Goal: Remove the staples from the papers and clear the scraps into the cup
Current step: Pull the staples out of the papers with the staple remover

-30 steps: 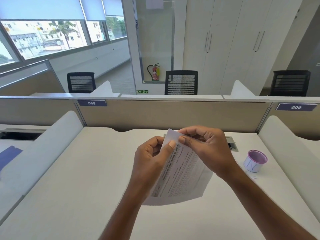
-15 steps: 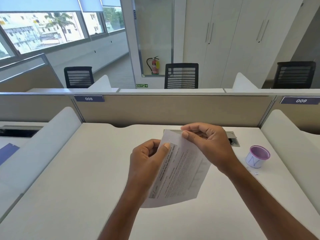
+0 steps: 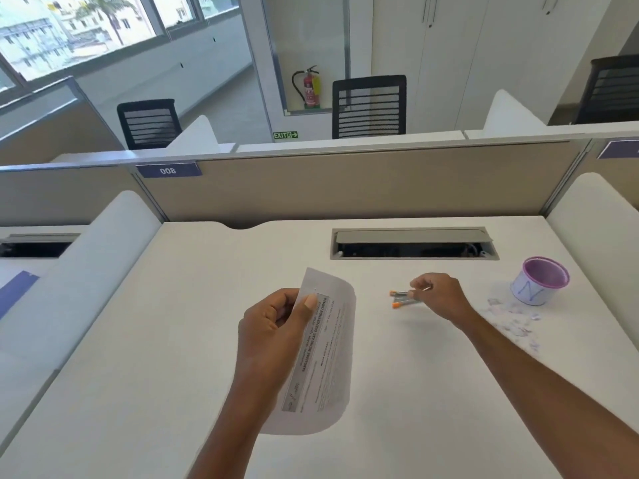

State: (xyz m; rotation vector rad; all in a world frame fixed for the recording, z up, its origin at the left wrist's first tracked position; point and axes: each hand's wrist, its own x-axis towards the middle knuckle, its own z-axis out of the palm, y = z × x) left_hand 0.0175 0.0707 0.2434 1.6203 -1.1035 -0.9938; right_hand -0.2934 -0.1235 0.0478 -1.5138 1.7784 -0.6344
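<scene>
Noted papers point(image 3: 325, 347) over the middle of the table point(image 3: 173, 340), held in left hand point(image 3: 273, 326). Found tweezer-like tool point(image 3: 403, 299) just right of them, pinched by right hand point(image 3: 437, 293). Located cup point(image 3: 539, 281) near the right edge, scraps point(image 3: 515, 323) strewn before it, cable hatch point(image 3: 413, 243) along the back edge.

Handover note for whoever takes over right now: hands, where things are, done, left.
Left hand: grips the papers by their left edge, held above the desk.
Right hand: off the papers, fingers pinching one end of the orange-tipped metal tool, low over the desk.
Cup: upright at the far right of the desk. Scraps lie scattered on the desk beside it, on the near side.
Done: cannot tell whether any staple is out; the corner is too small to read.
Left: check the papers for staples, then clear the scraps into the cup.
</scene>
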